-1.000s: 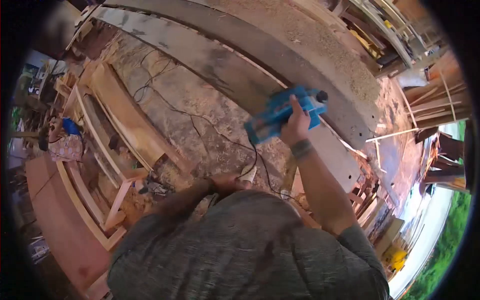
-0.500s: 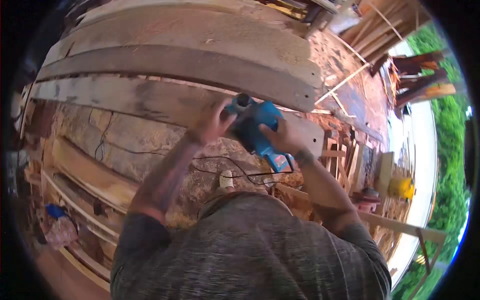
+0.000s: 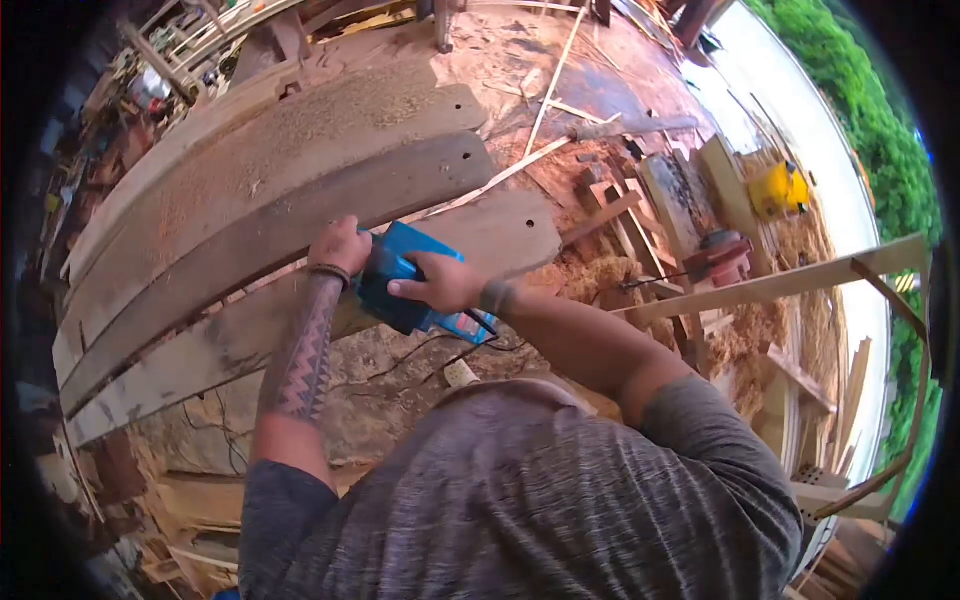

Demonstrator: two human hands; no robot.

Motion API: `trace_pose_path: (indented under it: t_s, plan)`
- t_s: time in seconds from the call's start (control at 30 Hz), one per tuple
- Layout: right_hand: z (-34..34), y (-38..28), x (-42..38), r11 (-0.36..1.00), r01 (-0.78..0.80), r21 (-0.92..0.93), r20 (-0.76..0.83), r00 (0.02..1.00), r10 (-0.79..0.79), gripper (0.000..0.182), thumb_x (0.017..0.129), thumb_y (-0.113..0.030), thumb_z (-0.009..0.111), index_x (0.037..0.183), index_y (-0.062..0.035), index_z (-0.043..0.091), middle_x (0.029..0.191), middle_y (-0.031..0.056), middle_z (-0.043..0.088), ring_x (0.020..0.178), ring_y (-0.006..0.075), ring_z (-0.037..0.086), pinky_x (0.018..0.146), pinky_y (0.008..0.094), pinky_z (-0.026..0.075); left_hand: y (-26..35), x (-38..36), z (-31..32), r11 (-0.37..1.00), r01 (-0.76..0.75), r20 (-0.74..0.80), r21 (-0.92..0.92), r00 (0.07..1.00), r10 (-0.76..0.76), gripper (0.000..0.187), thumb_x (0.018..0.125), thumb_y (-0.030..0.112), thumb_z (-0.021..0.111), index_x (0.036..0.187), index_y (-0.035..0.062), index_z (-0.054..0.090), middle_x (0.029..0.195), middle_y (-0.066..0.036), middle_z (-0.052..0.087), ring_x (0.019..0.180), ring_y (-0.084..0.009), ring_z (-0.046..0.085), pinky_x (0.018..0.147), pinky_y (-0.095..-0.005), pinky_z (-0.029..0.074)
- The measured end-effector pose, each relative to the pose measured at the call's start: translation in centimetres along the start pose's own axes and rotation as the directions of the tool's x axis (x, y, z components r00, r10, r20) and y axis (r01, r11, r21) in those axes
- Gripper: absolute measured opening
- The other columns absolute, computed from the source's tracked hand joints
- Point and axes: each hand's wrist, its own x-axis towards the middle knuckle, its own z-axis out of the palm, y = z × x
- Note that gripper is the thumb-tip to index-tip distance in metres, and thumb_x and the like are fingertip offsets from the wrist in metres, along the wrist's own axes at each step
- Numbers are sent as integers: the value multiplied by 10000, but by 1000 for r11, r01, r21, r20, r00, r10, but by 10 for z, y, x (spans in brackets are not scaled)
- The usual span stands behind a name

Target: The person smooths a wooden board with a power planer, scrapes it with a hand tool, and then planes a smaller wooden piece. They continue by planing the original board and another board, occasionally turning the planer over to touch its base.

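A blue power tool [image 3: 392, 296], seemingly a hand planer, rests on the nearest long plank [image 3: 505, 238]. My left hand [image 3: 341, 247] is closed on the front part of the tool, at its left side. My right hand [image 3: 440, 282] grips the tool's rear part, its thumb across the top. A dark cord leaves the rear of the tool near my right wrist. Beside this plank lies a darker plank [image 3: 420, 178] with a hole near its rounded end. The tool's underside is hidden.
A wide plank strewn with shavings [image 3: 330, 130] lies beyond. Thin strips and sawdust cover the ground at the upper right. A red machine [image 3: 720, 258] and a yellow object [image 3: 778, 190] stand at the right. Cords trail on the ground near my shoe [image 3: 460, 374].
The view has turned, so the planks now slant up to the right. Both hands and the tool appear further left and lower in view, still together.
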Motion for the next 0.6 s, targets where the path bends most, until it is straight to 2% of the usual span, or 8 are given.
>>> trace_pose_path:
  t_s: [0.13,0.23,0.3,0.33,0.4,0.43,0.5,0.6]
  plan:
    - [-3,12,6,992,-40,121,92,995,29,703,964,-594,682,1305,20,648,1196,266,713,1134,380,691,983,463,527,-10,4,13,998,-58,-55,5,997,59,324,922,324,563,1033,41,675,1103,-272,710,1058,-469,676,932,-585,536]
    - [-2,28,13,983,-57,175,207,978,20,700,940,-524,742,1332,46,629,1205,244,718,1134,334,696,988,446,530,-17,5,17,992,-102,-30,-78,995,100,395,973,429,628,986,34,647,1020,-254,714,961,-471,677,823,-555,533]
    - [-1,28,-11,996,37,80,-11,999,-36,658,905,-517,761,1245,38,668,1181,249,718,1118,360,693,975,463,526,-8,2,1,985,-75,130,-157,987,95,475,991,503,649,972,28,637,920,-227,708,865,-435,687,761,-505,524]
    - [0,24,-23,997,75,22,-109,991,-72,637,887,-514,771,1202,34,688,1169,251,718,1109,372,692,969,471,524,-6,0,5,960,-118,96,-252,985,146,475,992,503,655,973,29,640,895,-211,707,843,-415,690,750,-494,522]
    - [-27,20,-67,993,-86,76,-102,990,94,689,846,-491,813,1251,48,670,1185,262,711,1127,381,686,978,460,527,-1,0,13,880,-185,20,-438,976,216,475,994,505,669,974,31,645,845,-180,703,798,-377,695,727,-474,519]
    - [-40,24,-93,977,-171,129,-82,980,182,709,846,-492,816,1275,51,661,1197,262,710,1136,383,683,987,456,527,1,1,16,846,-190,15,-498,974,227,445,999,473,675,977,29,643,851,-149,695,804,-322,673,745,-443,516]
    - [-51,53,-150,986,-149,80,-319,933,167,798,857,-513,815,1396,30,590,1264,259,697,1178,369,678,1016,464,519,1,-1,21,771,-177,3,-611,974,226,385,1010,407,688,984,26,640,863,-87,678,817,-211,631,781,-381,511]
    - [-83,60,-226,961,-232,150,-437,857,275,800,859,-455,845,1434,19,554,1270,241,692,1144,345,687,995,450,536,13,2,28,855,-220,-67,-469,975,214,395,1005,392,695,1147,25,670,1042,-109,716,965,-243,675,880,-385,532]
